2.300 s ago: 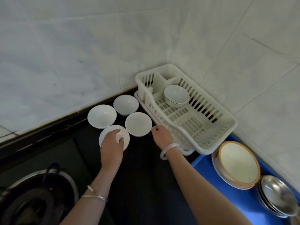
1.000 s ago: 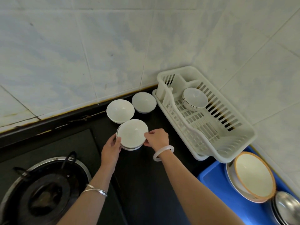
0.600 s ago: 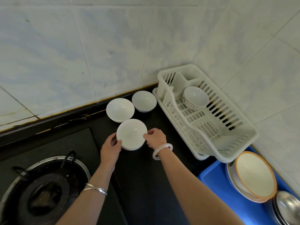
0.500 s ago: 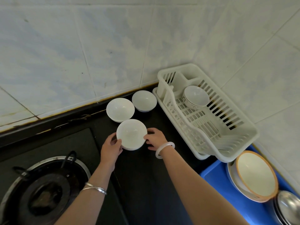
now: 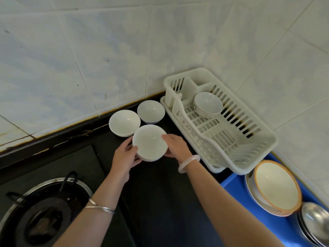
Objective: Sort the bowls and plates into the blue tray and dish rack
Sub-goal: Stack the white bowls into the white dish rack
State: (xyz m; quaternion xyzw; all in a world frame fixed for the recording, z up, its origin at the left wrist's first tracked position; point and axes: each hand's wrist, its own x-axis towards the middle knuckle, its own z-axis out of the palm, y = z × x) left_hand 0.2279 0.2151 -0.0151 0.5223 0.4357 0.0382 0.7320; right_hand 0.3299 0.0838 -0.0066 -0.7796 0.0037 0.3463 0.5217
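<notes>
**Both hands on the front bowl, beside the dish rack**

The left hand (image 5: 126, 157) and the right hand (image 5: 175, 147) hold one white bowl, the front bowl (image 5: 150, 142), between them. The left hand's fingers curl under its left side with the thumb up by the rim. The right hand's fingers wrap round its right side. Whether the bowl rests on the dark desk (image 5: 160, 193) or is just off it cannot be told.

Two more white bowls stand behind it, close to the tiled wall (image 5: 106, 59). The back-left bowl (image 5: 124, 123) is just beside the front bowl, and the back-right bowl (image 5: 151, 111) is near the end of the dish rack (image 5: 199, 138). All three are open side up.

The white dish rack sits in the corner to the right of the hands. One patterned bowl (image 5: 208, 104) lies in it, tilted, towards its far end.

The blue tray (image 5: 236, 191) lies to the right, just past the near end of the rack. An orange-rimmed bowl (image 5: 276, 186) sits on a pale plate (image 5: 249, 184) in it, with steel bowls (image 5: 315, 223) beside them at the picture's edge.

A stove (image 5: 44, 216) with a black pan stand shows at the lower left. The right wrist carries a pale bangle (image 5: 188, 164), and the left wrist has thin metal bracelets (image 5: 101, 207).
</notes>
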